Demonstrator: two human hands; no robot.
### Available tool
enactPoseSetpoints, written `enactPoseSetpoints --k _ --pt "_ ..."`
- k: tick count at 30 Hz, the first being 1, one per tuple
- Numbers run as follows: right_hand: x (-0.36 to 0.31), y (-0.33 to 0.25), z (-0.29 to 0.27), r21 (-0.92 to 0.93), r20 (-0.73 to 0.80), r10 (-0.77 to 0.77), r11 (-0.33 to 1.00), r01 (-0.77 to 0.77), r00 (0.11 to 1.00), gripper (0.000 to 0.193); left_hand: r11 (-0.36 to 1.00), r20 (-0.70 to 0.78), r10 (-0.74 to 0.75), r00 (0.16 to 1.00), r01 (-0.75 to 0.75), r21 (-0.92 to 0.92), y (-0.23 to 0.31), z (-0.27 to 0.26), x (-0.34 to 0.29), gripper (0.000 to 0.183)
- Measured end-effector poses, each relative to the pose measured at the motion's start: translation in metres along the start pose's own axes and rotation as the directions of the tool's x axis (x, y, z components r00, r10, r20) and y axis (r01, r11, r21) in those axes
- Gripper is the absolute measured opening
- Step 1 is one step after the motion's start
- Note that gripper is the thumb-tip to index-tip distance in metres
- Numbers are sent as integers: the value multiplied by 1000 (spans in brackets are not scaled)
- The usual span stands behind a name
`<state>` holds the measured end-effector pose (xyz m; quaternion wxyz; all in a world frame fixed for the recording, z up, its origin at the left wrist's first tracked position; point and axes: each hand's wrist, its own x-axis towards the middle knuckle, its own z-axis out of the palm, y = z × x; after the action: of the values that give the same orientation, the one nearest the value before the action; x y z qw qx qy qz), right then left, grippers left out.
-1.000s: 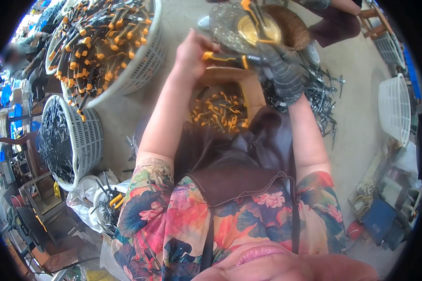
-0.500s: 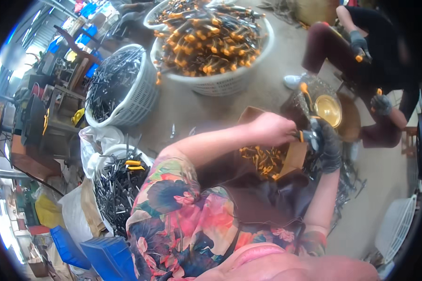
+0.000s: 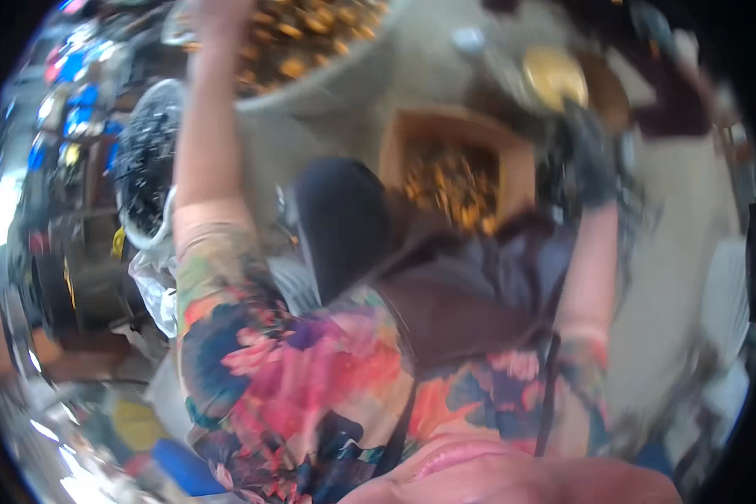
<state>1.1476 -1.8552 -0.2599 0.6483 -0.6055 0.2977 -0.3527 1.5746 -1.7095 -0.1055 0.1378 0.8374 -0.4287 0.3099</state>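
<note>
My bare left hand (image 3: 223, 10) is stretched far forward to the top edge, beside the large white basket (image 3: 336, 77) of orange-and-black pieces. Its fingers are cut off by the frame, so what it holds is hidden. My right hand (image 3: 593, 161), in a dark grey glove, is at the right, just below a round yellow bowl (image 3: 553, 80). Blur smears its fingers, and I cannot make out anything in them. Between my arms, in front of my lap, stands an open cardboard box (image 3: 517, 168) with many small orange pieces (image 3: 454, 189) inside.
A white basket of dark metal pieces (image 3: 147, 164) stands to the left of my left arm, a white plastic bag (image 3: 155, 290) below it. Another person's dark-clothed leg (image 3: 672, 97) is at the far right. My knee (image 3: 340, 223) rises left of the box.
My left hand has left my right hand and swung up and left to the large basket. The right hand has risen slightly in the picture. The whole view has shifted and blurred.
</note>
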Motion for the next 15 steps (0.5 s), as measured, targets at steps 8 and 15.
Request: enactPoseSetpoints --k 8,15 --pt "-16 -19 -20 32 -47 11 999 -10 999 44 905 921 313 233 221 -364 158 185 -204 30" --pt "-46 -58 -16 172 -145 46 985 -21 988 46 869 952 28 304 463 -173 120 349 -380 56"
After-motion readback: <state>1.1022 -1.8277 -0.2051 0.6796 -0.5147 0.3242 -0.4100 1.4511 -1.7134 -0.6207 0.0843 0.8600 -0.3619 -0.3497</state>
